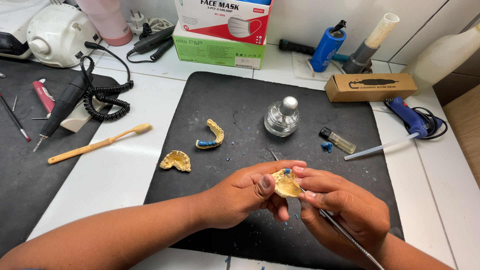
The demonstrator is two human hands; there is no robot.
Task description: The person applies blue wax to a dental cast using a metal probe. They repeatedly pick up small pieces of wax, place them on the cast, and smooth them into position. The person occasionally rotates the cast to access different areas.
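My left hand [247, 192] holds a yellow dental plaster cast [285, 184] over the black mat [240, 105]. My right hand [345, 207] grips a thin metal carving tool [350, 240] whose tip rests on the cast, beside a bit of blue wax. Two more yellow casts lie to the left: one with blue wax [211, 136] on the mat, the other [176, 160] at the mat's left edge.
A glass alcohol lamp [282, 117], a small lighter [338, 140] and blue wax crumbs [327, 146] sit on the mat. A toothbrush [100, 144], a black handpiece with coiled cord [67, 102], boxes [220, 25], a cardboard box [370, 86] and a blue glue gun [412, 119] surround it.
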